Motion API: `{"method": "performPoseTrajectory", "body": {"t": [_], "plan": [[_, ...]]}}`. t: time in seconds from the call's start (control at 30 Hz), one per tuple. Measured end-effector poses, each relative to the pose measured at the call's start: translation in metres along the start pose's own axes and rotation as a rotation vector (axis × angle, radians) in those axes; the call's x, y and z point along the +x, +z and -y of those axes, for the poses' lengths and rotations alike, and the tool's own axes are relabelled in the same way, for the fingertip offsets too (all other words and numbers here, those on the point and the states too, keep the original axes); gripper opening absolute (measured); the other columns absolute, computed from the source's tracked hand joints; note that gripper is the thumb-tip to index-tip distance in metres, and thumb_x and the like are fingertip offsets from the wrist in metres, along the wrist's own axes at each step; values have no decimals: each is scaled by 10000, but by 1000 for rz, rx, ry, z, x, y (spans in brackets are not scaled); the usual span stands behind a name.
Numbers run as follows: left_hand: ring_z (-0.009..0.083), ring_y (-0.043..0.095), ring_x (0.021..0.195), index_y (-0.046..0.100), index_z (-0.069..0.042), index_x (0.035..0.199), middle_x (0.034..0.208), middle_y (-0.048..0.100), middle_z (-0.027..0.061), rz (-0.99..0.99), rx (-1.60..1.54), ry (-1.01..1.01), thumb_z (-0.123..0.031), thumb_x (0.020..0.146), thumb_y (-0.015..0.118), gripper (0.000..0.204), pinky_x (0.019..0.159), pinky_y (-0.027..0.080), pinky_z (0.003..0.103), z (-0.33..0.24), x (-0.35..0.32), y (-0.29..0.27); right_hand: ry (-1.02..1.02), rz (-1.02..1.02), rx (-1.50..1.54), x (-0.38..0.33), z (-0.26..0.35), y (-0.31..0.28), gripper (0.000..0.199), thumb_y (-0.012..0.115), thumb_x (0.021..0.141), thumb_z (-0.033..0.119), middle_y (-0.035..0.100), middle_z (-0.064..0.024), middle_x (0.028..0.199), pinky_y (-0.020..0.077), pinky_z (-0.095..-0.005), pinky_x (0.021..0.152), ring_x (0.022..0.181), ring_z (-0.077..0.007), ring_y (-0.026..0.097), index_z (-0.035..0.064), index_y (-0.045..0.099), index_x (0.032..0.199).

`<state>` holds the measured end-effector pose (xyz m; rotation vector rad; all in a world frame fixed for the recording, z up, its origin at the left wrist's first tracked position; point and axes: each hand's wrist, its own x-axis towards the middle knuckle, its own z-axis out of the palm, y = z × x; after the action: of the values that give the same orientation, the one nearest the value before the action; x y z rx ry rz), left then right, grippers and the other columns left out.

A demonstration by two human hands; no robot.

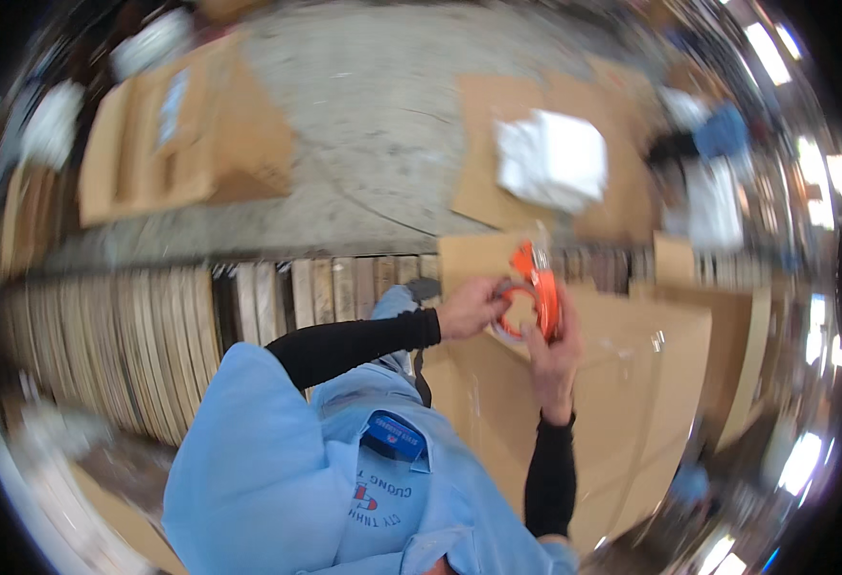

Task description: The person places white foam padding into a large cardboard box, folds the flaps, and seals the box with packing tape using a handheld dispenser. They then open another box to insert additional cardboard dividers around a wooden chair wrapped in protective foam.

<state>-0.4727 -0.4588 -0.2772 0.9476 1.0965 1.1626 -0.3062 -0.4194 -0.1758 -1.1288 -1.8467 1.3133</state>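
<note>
Together, 2 hands, orange tape dispenser held

Looks like a packing area in a warehouse or factory. Shown by the worn concrete floor, the far carton on it, the flat cardboard under a white bundle, the near carton with an orange tape dispenser over it, a row of wooden slats, and bright lights or windows at right.

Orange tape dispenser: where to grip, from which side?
Probably the right edge of the tape dispenser, from the lower right: it's a long, narrow strip, and the right hand holds it there. Its round opening sits left, near the left hand.
</note>
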Motion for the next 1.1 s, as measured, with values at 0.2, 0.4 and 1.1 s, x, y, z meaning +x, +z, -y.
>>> {"method": "performPoseTrajectory", "body": {"t": [0.2,0.4,1.1], "plan": [[190,682,808,617,3,1282,931,709,157,-192,450,9,-82,979,559,321,739,550,365,93,-234,-51,307,464,274,-128,-55,109,676,728,845,5,610,-111,1306,561,-292,852,1045,-153,653,-54,447,1458],[206,688,948,656,-1,1278,1087,731,135,-705,207,-127,-52,985,523,326,898,534,337,113,-416,-56,404,979,199,-178,-20,234,658,640,869,-9,580,-157,1383,613,-317,722,1104,-199,655,-55,404,1482],[126,668,960,690,50,1155,1141,732,108,-1407,-328,322,-92,1021,564,233,830,548,298,93,-874,-254,597,1482,267,-284,120,693,534,535,875,-32,634,-103,1283,504,-376,965,1130,-205,624,8,517,1407]]}}
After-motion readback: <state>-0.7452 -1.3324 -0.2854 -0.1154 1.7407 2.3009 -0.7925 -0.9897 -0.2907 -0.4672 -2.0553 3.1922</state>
